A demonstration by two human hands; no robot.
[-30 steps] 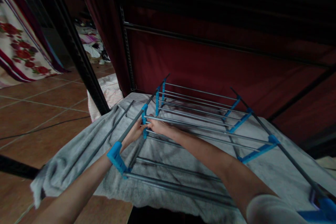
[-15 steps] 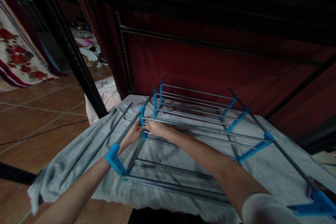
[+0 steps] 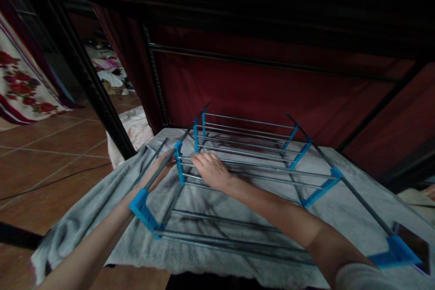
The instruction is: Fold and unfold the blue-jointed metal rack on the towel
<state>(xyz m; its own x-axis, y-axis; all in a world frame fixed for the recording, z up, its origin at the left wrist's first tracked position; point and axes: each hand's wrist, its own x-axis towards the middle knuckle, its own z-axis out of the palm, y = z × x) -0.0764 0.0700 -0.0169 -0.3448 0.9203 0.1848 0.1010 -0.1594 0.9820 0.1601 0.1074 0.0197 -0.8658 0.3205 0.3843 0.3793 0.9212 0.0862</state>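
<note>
One rack [image 3: 258, 168] of gray metal rods and blue brackets lies on a gray blanket [image 3: 210, 204], mid-scene, its rods running left to right between two long side tubes. Right hand [image 3: 212, 170] is palm down over the left ends of the middle rods, fingers bent and together, thumb hidden; can't tell if it grips a rod. Left hand [image 3: 163, 170] is at the left side tube, just beside the middle left bracket [image 3: 179, 163], partly hidden by the tube; can't tell if it's grasping or loose.

Near left bracket [image 3: 146, 215] sits by the left forearm; near right bracket [image 3: 396, 253] is at the right edge of the blanket area, with a dark flat object [image 3: 413, 247] beside it. Loose rod [image 3: 154, 158] on the blanket, left of the rack, partly behind the left arm.

Far side: dark red curtain [image 3: 258, 86] with a horizontal metal bar [image 3: 238, 59] across it. Black post [image 3: 90, 86] slants at left. Beyond it, striped cloth [image 3: 136, 129], brown tiled floor [image 3: 68, 138] with a dark cable, cluttered pile [image 3: 110, 74] far left, and floral cloth [image 3: 25, 84] at the left edge.
</note>
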